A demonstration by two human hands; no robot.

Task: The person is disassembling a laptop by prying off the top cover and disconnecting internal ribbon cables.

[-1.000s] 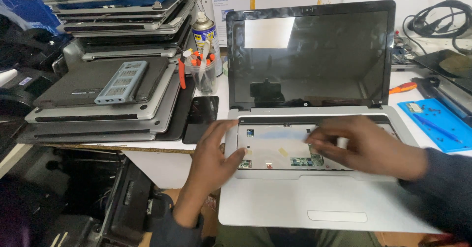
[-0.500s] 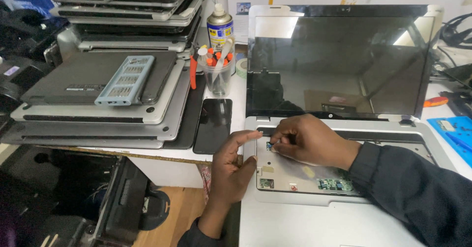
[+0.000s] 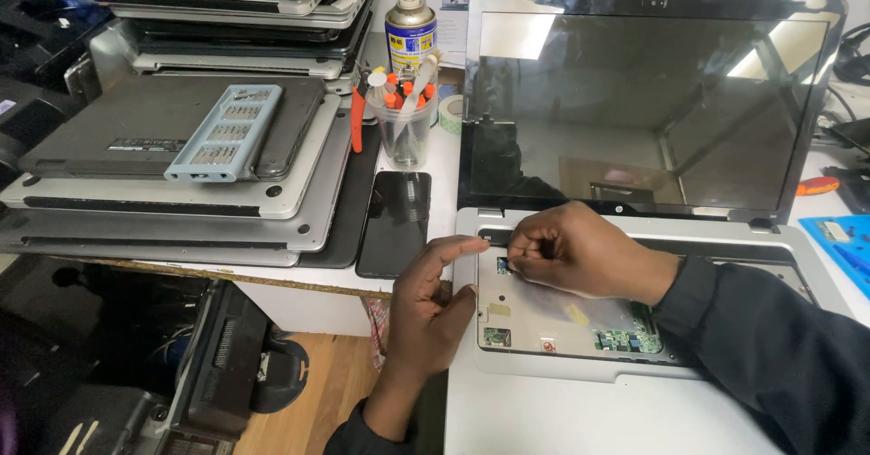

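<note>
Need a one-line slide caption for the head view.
Right hand pinches at the open laptop's keyboard bay while the left hand steadies its left edge; a phone lies alongside.

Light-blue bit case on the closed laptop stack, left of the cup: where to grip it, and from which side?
Likely across its two long edges near the middle, coming straight down from above. The light-blue bit case lies flat on the top closed laptop, a slim rectangle with both long edges free. Its top is ribbed with bit slots, so the plain edges look like the better hold.
</note>
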